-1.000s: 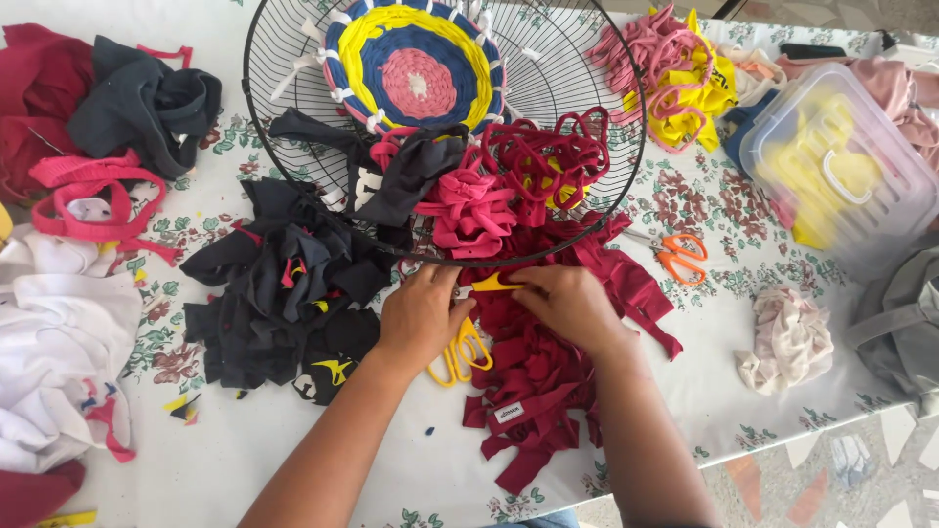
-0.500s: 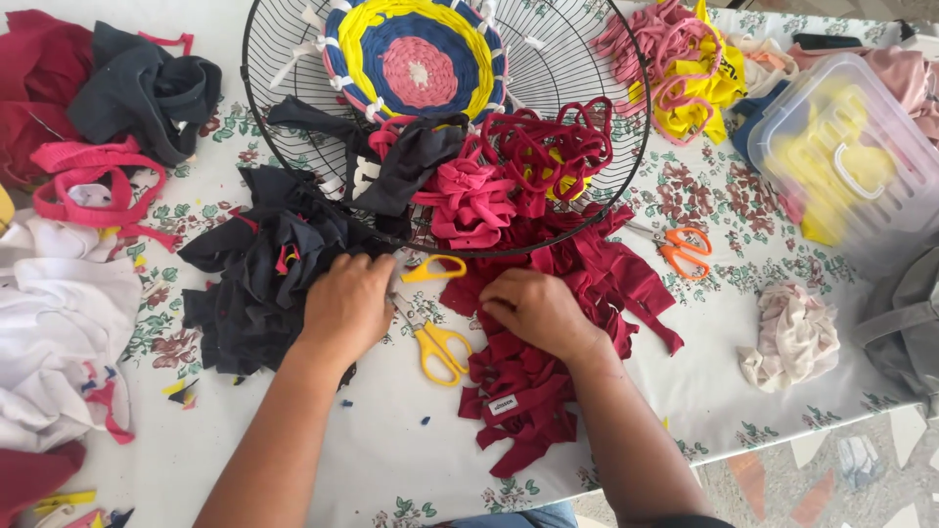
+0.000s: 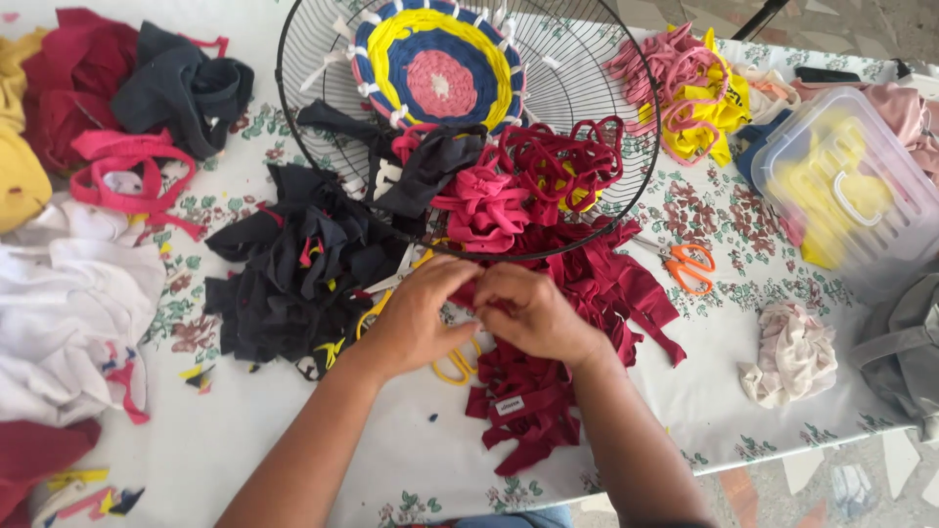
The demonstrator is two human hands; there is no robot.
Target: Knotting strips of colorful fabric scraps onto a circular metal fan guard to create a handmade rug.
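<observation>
At the near edge of the tabletop [image 3: 293, 460], my two forearms come up from the bottom of the view and my hands meet above a heap of dark red fabric strips [image 3: 548, 391]. My left hand [image 3: 416, 318] and right hand [image 3: 533, 313] are drawn close together, fingertips touching, and between them they pinch an end of one dark red strip; how much of it they hold I cannot tell, since the knuckles hide it. Yellow-handled scissors [image 3: 452, 364] lie partly under my hands, on the floral cloth beside the red heap. Just to the left lies a pile of black fabric scraps [image 3: 293, 274]; well to the left, white cloth [image 3: 68, 313] and pink loops [image 3: 127, 176]. To the right, orange-handled scissors [image 3: 690, 266] rest near the red strips, and a pale pink bundle [image 3: 792, 357] sits apart, close to the table edge. Beyond my hands stands a round black wire fan guard [image 3: 606, 108], its near rim touching the red heap; red and pink knotted strips [image 3: 528, 176] hang over it. Inside it sits a circular woven mat [image 3: 435, 59] in pink, blue and yellow rings. Farther right, a clear lidded plastic box [image 3: 851, 186] holds yellow pieces, behind a pink and yellow tangle [image 3: 685, 88].
</observation>
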